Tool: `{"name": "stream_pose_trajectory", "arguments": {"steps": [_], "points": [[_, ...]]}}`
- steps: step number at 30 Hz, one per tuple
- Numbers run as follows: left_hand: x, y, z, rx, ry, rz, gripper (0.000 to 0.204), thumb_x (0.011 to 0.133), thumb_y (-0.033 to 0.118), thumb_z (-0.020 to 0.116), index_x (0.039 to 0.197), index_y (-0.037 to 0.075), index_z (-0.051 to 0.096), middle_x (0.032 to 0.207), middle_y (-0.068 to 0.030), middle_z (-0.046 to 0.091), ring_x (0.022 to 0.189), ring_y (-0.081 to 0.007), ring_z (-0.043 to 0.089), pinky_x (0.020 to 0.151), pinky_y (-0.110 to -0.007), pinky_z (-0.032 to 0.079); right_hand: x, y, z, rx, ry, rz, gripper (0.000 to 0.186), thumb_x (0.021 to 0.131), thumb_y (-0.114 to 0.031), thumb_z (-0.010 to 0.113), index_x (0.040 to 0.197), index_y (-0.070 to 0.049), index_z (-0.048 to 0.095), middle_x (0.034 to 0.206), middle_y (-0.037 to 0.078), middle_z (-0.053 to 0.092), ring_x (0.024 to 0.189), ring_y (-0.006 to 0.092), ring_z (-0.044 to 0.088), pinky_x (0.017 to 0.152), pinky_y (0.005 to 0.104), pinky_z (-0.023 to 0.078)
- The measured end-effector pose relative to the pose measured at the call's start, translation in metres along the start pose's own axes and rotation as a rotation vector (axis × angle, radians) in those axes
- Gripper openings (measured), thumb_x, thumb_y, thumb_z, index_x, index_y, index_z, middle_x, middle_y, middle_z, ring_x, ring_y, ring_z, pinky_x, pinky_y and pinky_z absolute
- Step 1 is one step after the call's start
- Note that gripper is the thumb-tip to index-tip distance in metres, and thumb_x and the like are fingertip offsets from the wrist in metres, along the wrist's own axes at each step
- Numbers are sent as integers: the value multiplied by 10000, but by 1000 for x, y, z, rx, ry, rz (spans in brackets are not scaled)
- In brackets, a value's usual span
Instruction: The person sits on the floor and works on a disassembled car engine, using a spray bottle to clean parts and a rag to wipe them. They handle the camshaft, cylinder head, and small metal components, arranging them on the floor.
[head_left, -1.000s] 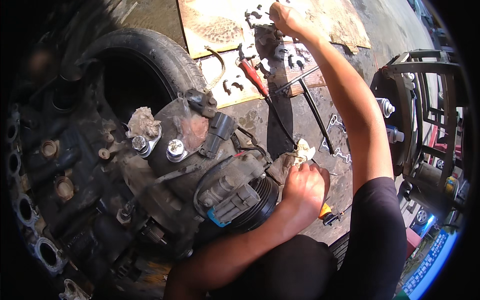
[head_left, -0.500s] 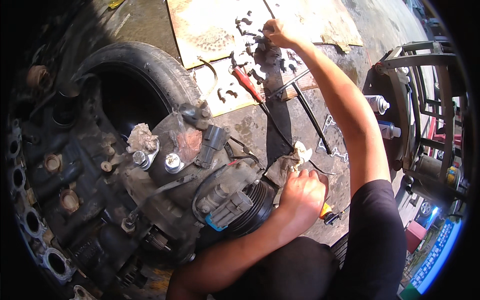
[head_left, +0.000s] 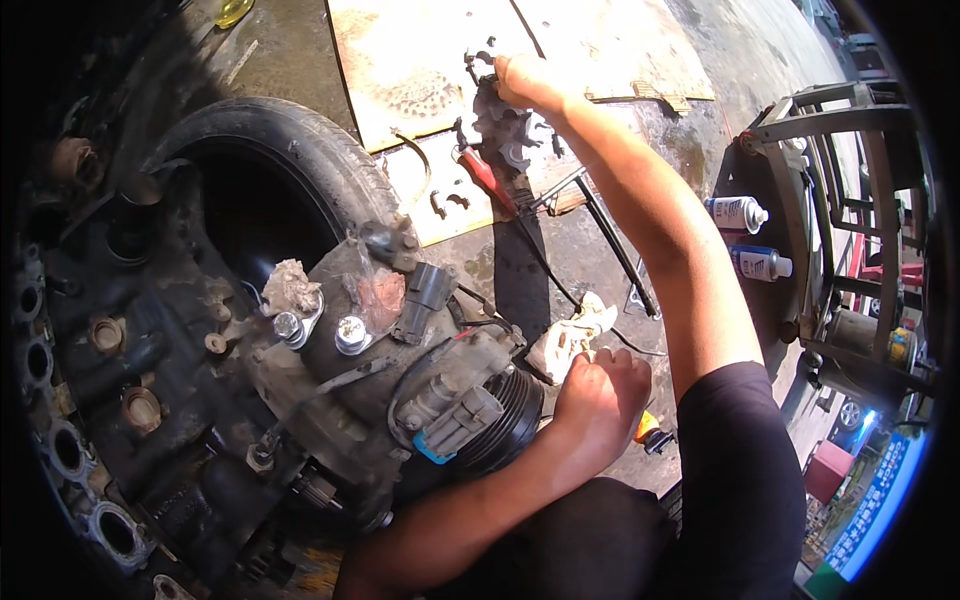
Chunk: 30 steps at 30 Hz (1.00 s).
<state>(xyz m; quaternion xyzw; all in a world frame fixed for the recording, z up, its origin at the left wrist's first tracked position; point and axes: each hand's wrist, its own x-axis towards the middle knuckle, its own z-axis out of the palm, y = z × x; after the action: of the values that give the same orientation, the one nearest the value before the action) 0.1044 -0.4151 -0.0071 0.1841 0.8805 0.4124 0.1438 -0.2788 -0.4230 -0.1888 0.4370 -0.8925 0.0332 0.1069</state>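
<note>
My right hand (head_left: 528, 84) reaches far out over a cardboard sheet (head_left: 395, 85). Its fingers are curled down among small dark metal parts (head_left: 475, 72), and what is between them is hidden. Closed into a fist, my left hand (head_left: 602, 405) stays near my knee, its palm side out of sight. Just beyond its knuckles lies a crumpled pale rag (head_left: 567, 338); I cannot tell if the fist touches it. A red-handled tool with a dark cable (head_left: 487, 180) rests on the cardboard's near part, with curved dark clamp pieces (head_left: 452, 200) to its left.
A greasy engine (head_left: 200, 400) with a ribbed pulley (head_left: 505, 410) fills the left side. Behind it lies a tyre (head_left: 300, 150). A black bar (head_left: 615, 235) slants under my right arm. Two spray cans (head_left: 738, 215) and a metal frame (head_left: 830, 122) are at right.
My right hand has shifted left and slightly nearer over the small parts. The left fist stays almost in place by the rag. The whole view has shifted slightly.
</note>
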Motion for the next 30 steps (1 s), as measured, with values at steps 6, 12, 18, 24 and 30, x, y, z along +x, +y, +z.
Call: {"name": "stream_pose_trajectory", "arguments": {"steps": [6,12,18,24,30], "points": [[0,0,-2,11,20,-10,111,790,121,616,875,53,597,859,-132,628,844,-304,641,725,-432,485,9,4,-1,78,-27,217,318,974,-340,561,836,-55,588,708,76,614,660,228,609,584,381,478],[-2,-3,-1,57,10,65,163,824,146,578,943,39,606,876,-117,624,884,-282,639,730,-417,484,-29,49,-52,1604,45,708,224,1004,-306,612,961,-86,618,799,-40,545,712,105,502,629,271,442],[0,5,-6,53,-69,34,266,829,147,576,1048,3,626,976,-139,650,954,-283,641,777,-411,491,-99,22,-75,2758,405,166,198,988,-250,540,961,-55,518,749,-3,375,637,106,341,494,228,310],[0,5,-1,46,-196,7,284,844,152,565,1066,-13,632,1105,-192,659,1022,-299,638,812,-422,500,-70,8,-87,2224,383,812,231,976,-286,553,1013,-69,624,981,90,662,685,147,484,474,203,337],[-5,2,14,107,-159,81,241,855,166,549,1021,9,628,1051,-183,653,991,-307,637,804,-428,500,-22,13,-78,1999,49,544,289,981,-380,631,879,-114,580,748,0,580,616,63,464,498,201,338]]}}
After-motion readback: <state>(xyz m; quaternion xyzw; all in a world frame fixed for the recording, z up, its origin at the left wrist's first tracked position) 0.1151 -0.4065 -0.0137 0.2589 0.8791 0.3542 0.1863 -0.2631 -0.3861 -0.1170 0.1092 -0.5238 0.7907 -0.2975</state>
